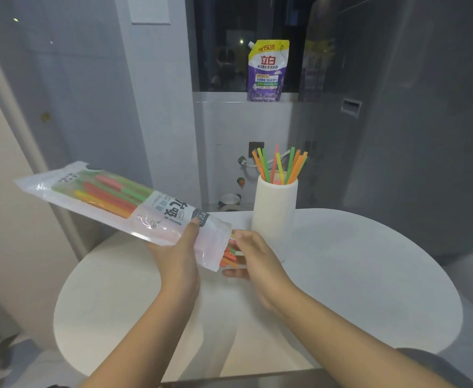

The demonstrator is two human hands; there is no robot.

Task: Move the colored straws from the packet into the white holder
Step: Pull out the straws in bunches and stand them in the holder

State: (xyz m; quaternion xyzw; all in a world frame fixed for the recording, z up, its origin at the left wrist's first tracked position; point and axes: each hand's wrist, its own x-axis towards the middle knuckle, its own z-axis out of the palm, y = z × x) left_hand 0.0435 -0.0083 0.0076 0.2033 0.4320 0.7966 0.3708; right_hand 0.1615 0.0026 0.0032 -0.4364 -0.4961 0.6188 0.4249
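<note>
My left hand (179,254) grips a clear plastic packet (112,200) near its open end and holds it tilted above the table, its far end up to the left. Red, green, yellow and orange straws lie inside, and several straw ends (229,254) stick out of the opening. My right hand (253,257) is at that opening, its fingers closed around the protruding ends. Behind it a white cylindrical holder (274,211) stands upright on the table with several orange, green, yellow and red straws (281,163) fanned out of its top.
The round white table (355,275) carries the holder near its far edge. A purple and yellow refill pouch (267,71) stands on the window ledge behind. Grey walls close in on both sides, with white hoses and valves (242,161) low on the back wall.
</note>
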